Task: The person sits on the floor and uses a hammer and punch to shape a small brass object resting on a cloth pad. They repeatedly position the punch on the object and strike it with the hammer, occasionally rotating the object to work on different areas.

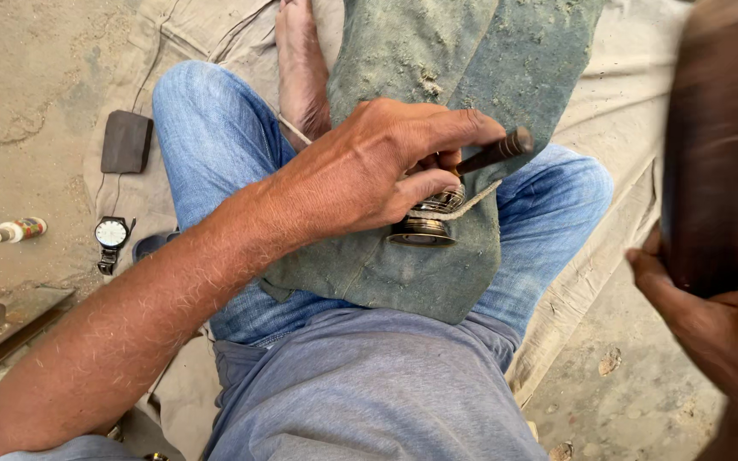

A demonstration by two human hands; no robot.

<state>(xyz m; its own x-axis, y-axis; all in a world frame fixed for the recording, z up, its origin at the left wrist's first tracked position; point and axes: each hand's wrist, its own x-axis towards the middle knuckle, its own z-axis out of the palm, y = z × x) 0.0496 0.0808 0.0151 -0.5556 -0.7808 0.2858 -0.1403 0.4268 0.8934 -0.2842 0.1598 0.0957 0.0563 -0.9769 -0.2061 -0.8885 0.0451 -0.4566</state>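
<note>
A person sits cross-legged on a pale cloth spread over sandy ground, seen from above by a camera on their head. The left hand [369,171] reaches across the lap, fingers curled tight around a dark metal punch [495,152] and pressing down on a small round brass piece [427,220]. That brass piece rests on a dusty green cloth pad [437,111] laid over the knee of the blue jeans [215,145]; the punch slants up to the right from it. The right hand [719,316], blurred at the right edge, is closed around a thick dark wooden mallet [711,154] held upright. The brass piece looks hard, rigid and fairly heavy for its bulk, with a polished, ribbed side that could slip; it seems best pinned from above against the soft pad, as the hand does. The punch looks stiff and thin, best gripped along its shaft. A bare foot [301,68] shows near the top. To the left on the ground lie a wristwatch [112,236] with a white face, a dark flat rectangular block [126,142], and a small tube [17,230] with a white nozzle and a banded label in red, green and pale colours, lying on its side.
</note>
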